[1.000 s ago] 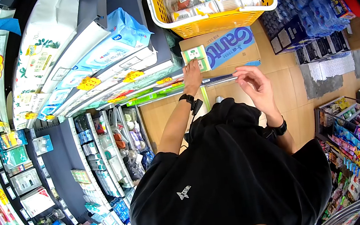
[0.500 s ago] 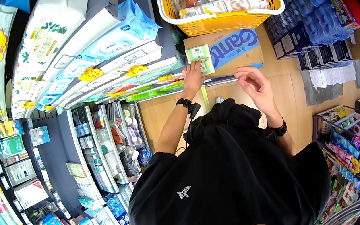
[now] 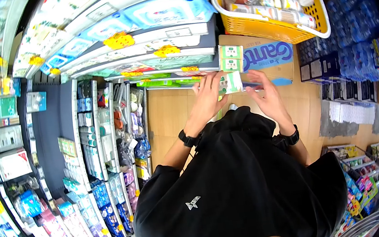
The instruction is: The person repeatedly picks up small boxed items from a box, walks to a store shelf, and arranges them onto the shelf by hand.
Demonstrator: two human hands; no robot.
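Observation:
My left hand (image 3: 207, 98) is closed on a small white-and-green packet (image 3: 230, 84), gripping its left end in front of my chest. To the right of that packet, my right hand (image 3: 267, 94) has its fingers apart and holds nothing. Its fingertips are close to the packet's right end. Just beyond my hands, two similar green-and-white packets (image 3: 231, 52) lie side by side on a cardboard box (image 3: 256, 42) with a blue printed panel. The lettering on the held packet is too blurred to read.
A yellow basket (image 3: 278, 31) full of jars and packages stands behind the box. Shelves of blue wipe packs (image 3: 162, 12) with yellow price tags (image 3: 119, 40) run along the left. Stacked bottled drinks (image 3: 353, 27) are at the right, and wire racks (image 3: 362, 177) stand lower right.
My left hand has come off the box toward my body with a packet in it. The right hand has stayed near, its fingers turned toward the packet. The view has shifted slightly.

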